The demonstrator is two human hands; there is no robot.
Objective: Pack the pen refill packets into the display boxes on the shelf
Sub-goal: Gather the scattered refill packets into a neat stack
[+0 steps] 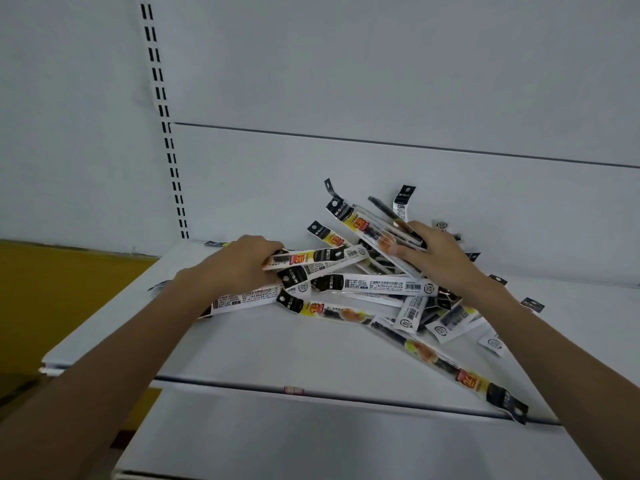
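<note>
A white back panel (381,81) fills the upper view, with a slotted upright (162,109) running down its left side. Below it lies a white shelf (263,351), and a second shelf (311,441) sits under its front edge. A yellow surface (52,289) shows beyond the shelf's left edge.

The packets (367,285) lie in a loose, criss-crossed pile on the shelf, from its middle towards the back and right, and some lean up near the back panel. Two bare forearms reach in from the bottom corners to either side of the pile.

The left hand (239,261) is at the pile's left side. Its fingers (268,263) are curled round the ends of a few packets, which stick out to the right. The right hand (440,258) is at the pile's back right. Its fingers (417,232) are spread over a bunch of packets tilted up off the shelf, with the thumb pressed on their front face, so it holds them in a pinch.

One packet (450,365) lies apart from the heap, slanting down to the right, and its black end overhangs the shelf's front edge. A small red tag (293,389) sits on that front edge, left of middle.
</note>
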